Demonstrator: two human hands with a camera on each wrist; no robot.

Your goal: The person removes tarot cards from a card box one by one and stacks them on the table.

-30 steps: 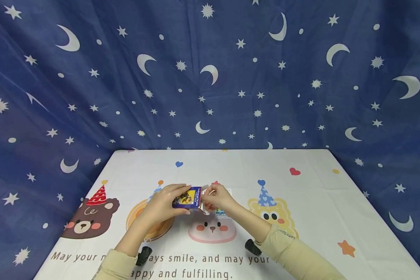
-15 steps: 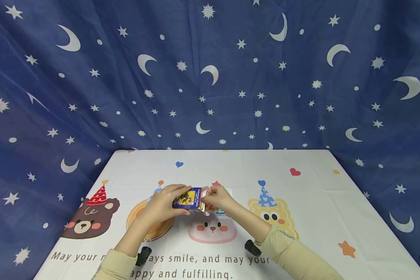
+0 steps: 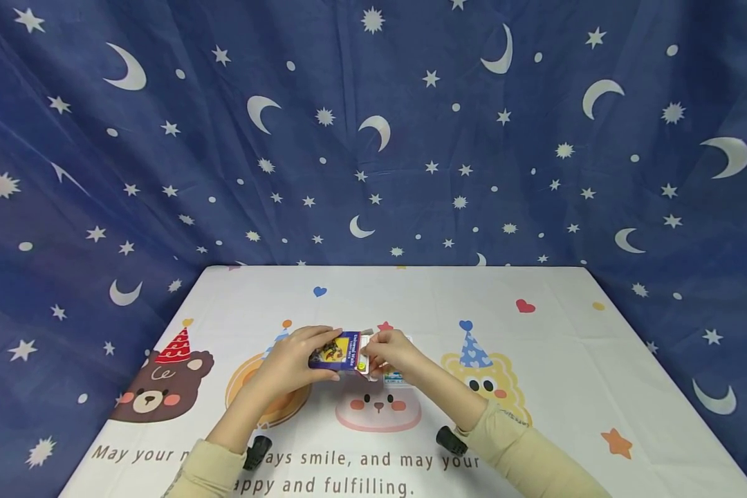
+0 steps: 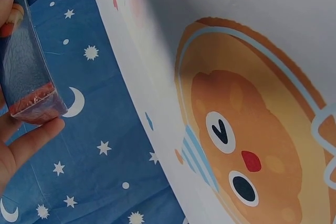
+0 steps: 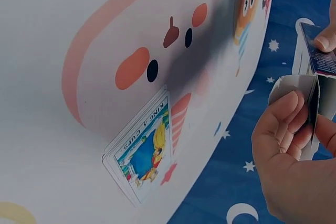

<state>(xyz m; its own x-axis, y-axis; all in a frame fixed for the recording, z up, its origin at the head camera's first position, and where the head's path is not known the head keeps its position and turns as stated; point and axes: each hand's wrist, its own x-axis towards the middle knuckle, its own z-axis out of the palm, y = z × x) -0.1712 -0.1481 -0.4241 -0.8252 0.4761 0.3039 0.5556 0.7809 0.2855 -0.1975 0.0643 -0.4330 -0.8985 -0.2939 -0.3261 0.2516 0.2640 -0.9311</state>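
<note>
Head view: left hand curls firmly round a blue box; right hand, fingertips nearly together, pinches its pale flap; card stack lies to the right.

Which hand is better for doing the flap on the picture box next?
Probably the right hand: it is at the open end, with its fingers on the flap. The left hand is busy gripping the box.
</note>
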